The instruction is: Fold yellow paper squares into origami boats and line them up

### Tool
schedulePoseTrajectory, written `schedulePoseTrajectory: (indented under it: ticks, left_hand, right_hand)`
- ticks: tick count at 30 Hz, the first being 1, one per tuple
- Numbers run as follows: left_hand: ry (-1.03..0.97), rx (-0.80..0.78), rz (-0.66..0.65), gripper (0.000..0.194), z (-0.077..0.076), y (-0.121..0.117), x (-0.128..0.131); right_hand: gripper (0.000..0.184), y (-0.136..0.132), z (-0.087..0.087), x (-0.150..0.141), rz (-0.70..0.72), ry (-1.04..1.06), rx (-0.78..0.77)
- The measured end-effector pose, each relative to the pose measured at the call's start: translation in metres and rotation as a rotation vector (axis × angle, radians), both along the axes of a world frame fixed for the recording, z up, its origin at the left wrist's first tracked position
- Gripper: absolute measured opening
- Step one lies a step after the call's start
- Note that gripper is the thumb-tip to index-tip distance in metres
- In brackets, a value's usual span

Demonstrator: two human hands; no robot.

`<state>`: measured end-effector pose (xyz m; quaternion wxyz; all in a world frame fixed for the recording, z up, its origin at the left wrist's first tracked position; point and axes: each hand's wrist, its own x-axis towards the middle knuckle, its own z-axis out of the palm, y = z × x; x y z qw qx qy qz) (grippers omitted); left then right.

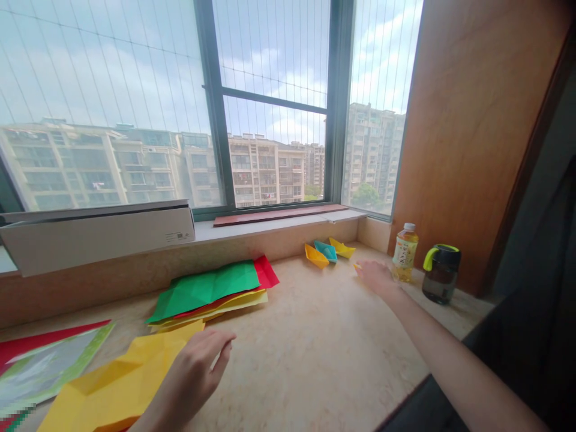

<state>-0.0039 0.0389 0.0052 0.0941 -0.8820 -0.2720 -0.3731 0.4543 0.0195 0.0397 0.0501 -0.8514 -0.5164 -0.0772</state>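
Note:
My left hand hovers over the stone ledge beside a creased yellow sheet of paper. Its fingers are loosely bent, the thumb a little apart from them, with nothing seen in between. Farther right, my right hand reaches forward with its fingers closed at a small orange piece of folded paper, mostly hidden by the fingers. Just beyond it, three folded paper boats stand in a row: an orange boat, a blue boat and a yellow boat.
Green paper tops a pile with red and yellow sheets. A plastic packet lies at far left. Near my right arm stand a drink bottle and a dark cup. A long white box rests on the windowsill.

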Motion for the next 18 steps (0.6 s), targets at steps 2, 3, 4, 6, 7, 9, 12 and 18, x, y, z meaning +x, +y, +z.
schedulePoseTrajectory:
  ticks: [2, 3, 4, 6, 7, 9, 12, 18]
  left_hand:
    - [0.02, 0.026, 0.006, 0.022, 0.005, 0.004, -0.003]
    - [0.031, 0.035, 0.012, 0.023, 0.009, 0.006, -0.005]
    - [0.048, 0.041, 0.024, 0.024, 0.013, 0.008, -0.006]
    - [0.104, 0.035, 0.08, 0.027, 0.024, 0.012, -0.009]
    - [0.149, 0.022, 0.12, 0.029, 0.03, 0.014, -0.011]
    - [0.279, -0.059, 0.199, 0.029, 0.041, 0.015, -0.016]
    - [0.369, -0.189, 0.317, 0.03, 0.049, 0.013, -0.031]
    - [0.441, -0.371, 0.719, 0.048, 0.025, 0.012, -0.073]
  right_hand:
    - [0.027, 0.003, 0.003, -0.036, 0.119, -0.007, 0.068]
    - [0.029, 0.006, 0.003, -0.057, 0.189, -0.003, 0.098]
    - [0.029, 0.01, 0.002, -0.08, 0.263, 0.007, 0.12]
    - [0.027, 0.019, -0.001, -0.126, 0.408, 0.031, 0.158]
    - [0.025, 0.023, -0.003, -0.147, 0.469, 0.047, 0.172]
    - [0.026, 0.03, -0.009, -0.184, 0.567, 0.084, 0.204]
    - [0.029, 0.033, -0.021, -0.217, 0.638, 0.148, 0.254]
    - [0.031, 0.02, -0.052, -0.211, 0.741, 0.362, 0.284]
